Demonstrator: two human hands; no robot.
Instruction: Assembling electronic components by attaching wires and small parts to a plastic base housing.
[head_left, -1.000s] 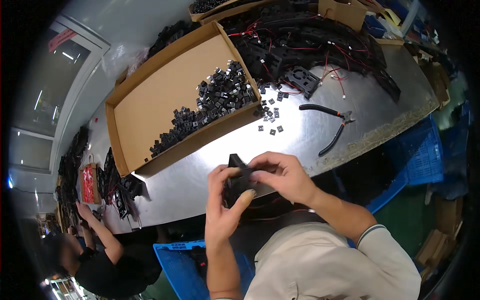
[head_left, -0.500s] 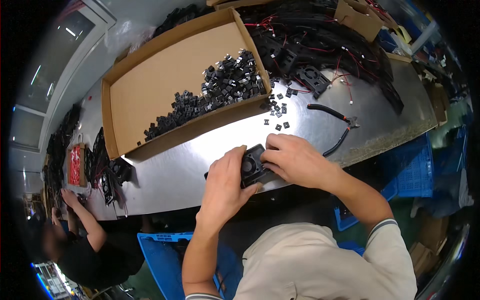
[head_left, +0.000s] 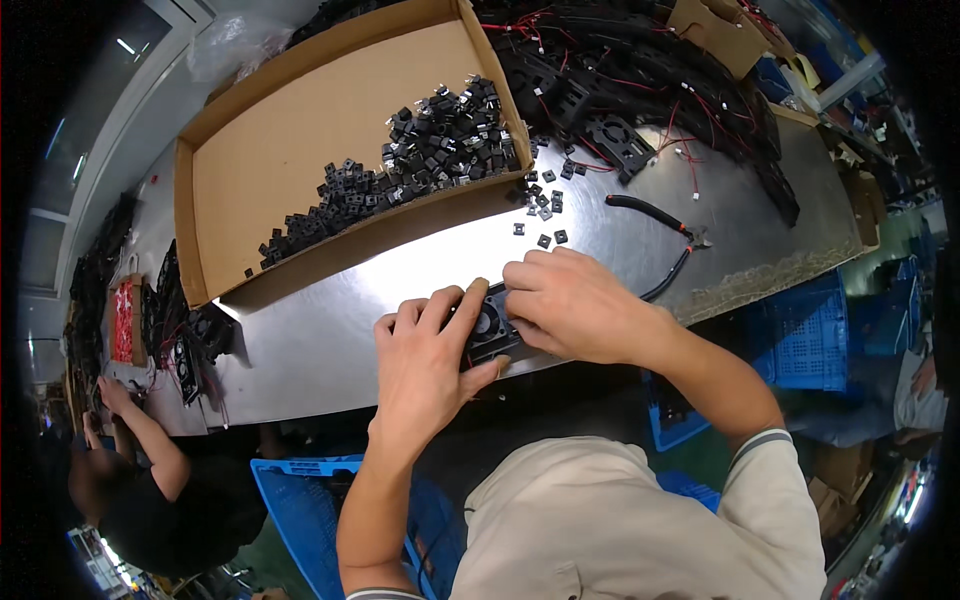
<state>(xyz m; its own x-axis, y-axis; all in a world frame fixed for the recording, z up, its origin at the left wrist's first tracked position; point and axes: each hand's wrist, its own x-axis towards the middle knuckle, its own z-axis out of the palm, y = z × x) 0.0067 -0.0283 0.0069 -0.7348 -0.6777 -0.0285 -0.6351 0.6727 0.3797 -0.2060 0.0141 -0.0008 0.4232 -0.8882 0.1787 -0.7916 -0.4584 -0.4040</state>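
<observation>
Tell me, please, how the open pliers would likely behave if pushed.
The pliers would probably slide, lying flat on smooth-looking metal table. Their spread handles may swing, meeting at one joint. Rolling seems unlikely.

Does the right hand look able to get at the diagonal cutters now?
Probably yes: the diagonal cutters lie just beyond the right hand, with nothing visible on top, though it is busy at the black fan unit.

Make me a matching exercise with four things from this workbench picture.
1. Cutting pliers
2. Black fan part
3. Large cardboard tray
4. Red pieces

A. at the far left of the picture
B. handles spread, on the metal table
C. between the left hand and the right hand
D. holding heaped small black parts

Pairs: 1-B, 2-C, 3-D, 4-A.
</observation>
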